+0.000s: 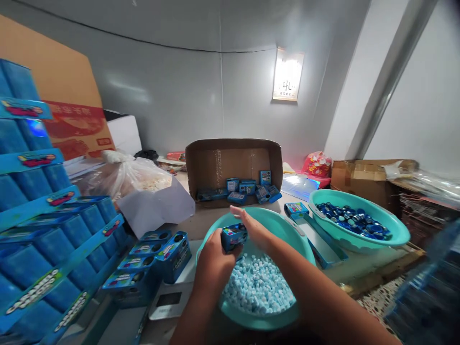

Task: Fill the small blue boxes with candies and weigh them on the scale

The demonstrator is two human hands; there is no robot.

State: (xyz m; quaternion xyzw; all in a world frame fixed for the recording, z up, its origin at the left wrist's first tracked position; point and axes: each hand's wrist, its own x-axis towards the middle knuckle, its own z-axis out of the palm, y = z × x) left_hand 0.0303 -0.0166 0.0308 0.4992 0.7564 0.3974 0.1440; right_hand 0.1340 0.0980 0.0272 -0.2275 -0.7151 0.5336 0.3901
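Note:
Over a turquoise basin (305,249), my left hand (217,254) grips a small blue printed box (233,236). My right hand (253,227) is beside the box's right side, its fingers stretched out and pointing up and away. Whether its palm touches the box I cannot tell. Pale blue and white small pieces (260,285), like candies, fill the basin's lower part beneath both hands. To the left, several similar blue boxes (174,256) stand in and around an open tray (124,328). A white digital scale (167,304) lies between that tray and the basin.
Tall stacks of filled blue display trays (57,254) rise at the left. A cardboard box (233,160) behind the basin holds several blue boxes. At right, a second turquoise basin (391,230) contains shiny blue pieces, beside a long narrow tray (325,242). A tied plastic bag (132,177) sits at back left.

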